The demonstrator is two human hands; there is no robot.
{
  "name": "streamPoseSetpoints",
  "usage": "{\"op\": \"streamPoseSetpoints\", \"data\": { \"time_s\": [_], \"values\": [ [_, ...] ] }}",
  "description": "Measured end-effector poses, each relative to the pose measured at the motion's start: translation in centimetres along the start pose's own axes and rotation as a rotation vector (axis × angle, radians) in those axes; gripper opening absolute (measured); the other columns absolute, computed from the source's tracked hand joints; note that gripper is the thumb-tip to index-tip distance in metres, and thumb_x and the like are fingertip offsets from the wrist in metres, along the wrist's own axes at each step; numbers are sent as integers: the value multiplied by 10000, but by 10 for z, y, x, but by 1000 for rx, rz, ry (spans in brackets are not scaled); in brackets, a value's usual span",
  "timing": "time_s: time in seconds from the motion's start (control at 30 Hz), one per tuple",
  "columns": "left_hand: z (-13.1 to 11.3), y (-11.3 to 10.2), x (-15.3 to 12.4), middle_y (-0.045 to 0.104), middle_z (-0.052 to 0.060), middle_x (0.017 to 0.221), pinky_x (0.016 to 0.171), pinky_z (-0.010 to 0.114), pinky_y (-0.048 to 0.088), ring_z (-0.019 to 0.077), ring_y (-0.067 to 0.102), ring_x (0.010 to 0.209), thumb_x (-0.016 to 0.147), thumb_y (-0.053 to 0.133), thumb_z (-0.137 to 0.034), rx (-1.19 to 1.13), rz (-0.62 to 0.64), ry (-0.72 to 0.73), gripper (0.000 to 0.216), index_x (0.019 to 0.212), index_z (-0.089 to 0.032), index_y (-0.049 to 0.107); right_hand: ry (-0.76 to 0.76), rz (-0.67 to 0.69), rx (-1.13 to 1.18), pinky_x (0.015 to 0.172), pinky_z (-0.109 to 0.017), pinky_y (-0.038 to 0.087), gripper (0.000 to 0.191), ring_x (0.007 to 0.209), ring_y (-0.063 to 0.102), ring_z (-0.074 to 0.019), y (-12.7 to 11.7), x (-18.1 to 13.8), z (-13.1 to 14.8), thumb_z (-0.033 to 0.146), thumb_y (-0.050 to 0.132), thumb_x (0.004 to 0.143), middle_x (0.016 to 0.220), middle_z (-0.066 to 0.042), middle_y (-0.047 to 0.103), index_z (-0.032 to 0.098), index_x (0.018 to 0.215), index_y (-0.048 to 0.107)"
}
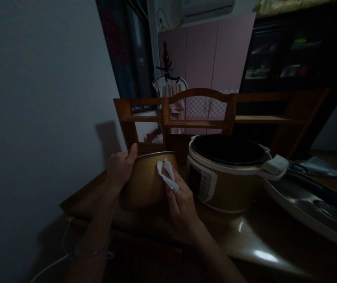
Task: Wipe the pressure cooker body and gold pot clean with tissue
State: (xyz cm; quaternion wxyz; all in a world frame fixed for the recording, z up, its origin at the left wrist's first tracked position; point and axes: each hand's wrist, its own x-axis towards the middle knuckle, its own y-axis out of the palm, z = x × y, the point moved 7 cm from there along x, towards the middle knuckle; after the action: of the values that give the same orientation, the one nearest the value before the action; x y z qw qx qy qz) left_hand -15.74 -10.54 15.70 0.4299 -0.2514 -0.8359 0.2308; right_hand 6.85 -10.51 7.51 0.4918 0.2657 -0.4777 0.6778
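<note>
A golden-brown inner pot (144,182) with a thin metal rim is held tilted above the wooden desk, its outer wall facing me. My left hand (120,169) grips its left side, the thumb up at the rim and the other fingers hidden behind. Against the pot's right side, my right hand (181,200) presses a crumpled white tissue (168,175) between its fingers. Just right of that hand stands a cream and olive-green electric cooker (230,184), its lid off and a dark pot opening on top. A control panel faces forward.
The large round lid (306,208) lies to the cooker's right on the glossy wooden desk (230,232). Behind rises a wooden shelf rack (197,123). A white wall (44,98) bounds the left; a white cable (50,265) hangs at lower left.
</note>
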Motion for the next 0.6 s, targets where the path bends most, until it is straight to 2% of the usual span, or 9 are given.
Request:
{"op": "streamPoseSetpoints", "data": {
  "time_s": [0.13,0.3,0.47,0.6],
  "values": [
    [1,1,1,352,14,432,581,313,232,128,364,478,872,335,-708,20,-1,-3,689,399,-212,409,9,-8,26,1241,-494,290,543,1518,253,-216,0,-1,0,164,357,1018,1625,-13,316,268,1550,342],
    [7,5,5,415,26,454,583,311,254,139,411,502,871,323,-719,40,4,-19,693,417,-212,453,23,-14,52,1242,-486,286,534,1512,271,-210,-1,-3,-1,169,364,1021,1616,-9,335,270,1545,352],
    [5,5,3,346,9,426,575,315,244,123,396,470,871,346,-711,17,12,-4,706,381,-208,419,41,-55,91,1226,-475,318,514,1484,340,-212,-6,-6,-3,172,358,1019,1580,-23,406,255,1525,397],
    [1,3,1,356,8,429,583,313,247,121,404,473,873,350,-711,7,14,2,706,388,-205,425,78,-179,118,1181,-462,389,471,1412,463,-217,-9,-19,-9,189,377,1025,1494,-15,529,287,1474,478]
  ]
}}
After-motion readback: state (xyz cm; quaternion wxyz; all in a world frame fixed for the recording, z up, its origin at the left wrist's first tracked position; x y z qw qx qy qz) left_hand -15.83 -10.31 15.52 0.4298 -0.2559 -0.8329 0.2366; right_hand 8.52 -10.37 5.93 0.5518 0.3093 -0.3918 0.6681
